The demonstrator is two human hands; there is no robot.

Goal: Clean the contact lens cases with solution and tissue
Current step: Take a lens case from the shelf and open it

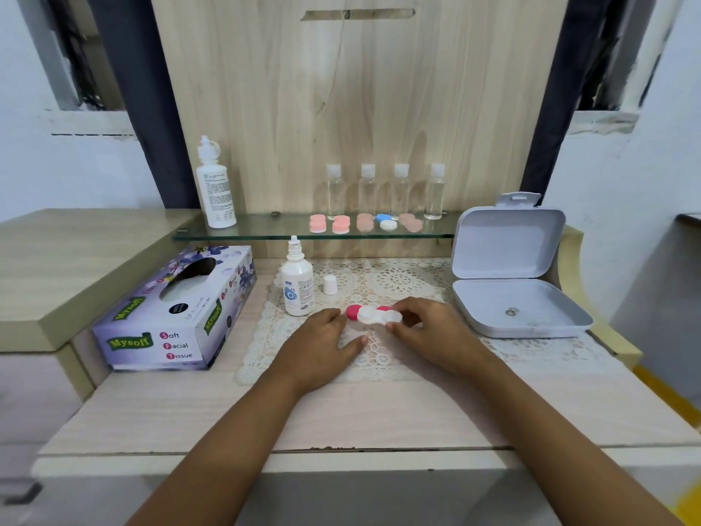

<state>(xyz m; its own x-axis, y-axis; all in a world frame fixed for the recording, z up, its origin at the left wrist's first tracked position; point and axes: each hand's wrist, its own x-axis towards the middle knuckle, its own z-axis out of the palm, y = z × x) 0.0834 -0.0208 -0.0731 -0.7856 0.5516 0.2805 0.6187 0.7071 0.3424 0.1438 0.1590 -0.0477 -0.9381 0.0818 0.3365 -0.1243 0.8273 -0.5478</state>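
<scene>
Rinsing looks next: right hand (pixel 425 332) pinches the lens case (pixel 379 317) beside 2 pink caps (pixel 354 312); left hand (pixel 322 343) rests loose, holding nothing, free to fetch the uncapped bottle (pixel 297 288).

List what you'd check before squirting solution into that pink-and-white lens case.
1. Solution bottle uncapped, its cap standing beside it: ok.
2. Lens case steadied, right hand pinching it on the lace mat: ok.
3. Left hand free for the bottle, resting on the mat, holding nothing: ok.
4. Tissue box open, tissue showing: ok.
5. Pink lids off the wells: cannot tell.
</scene>
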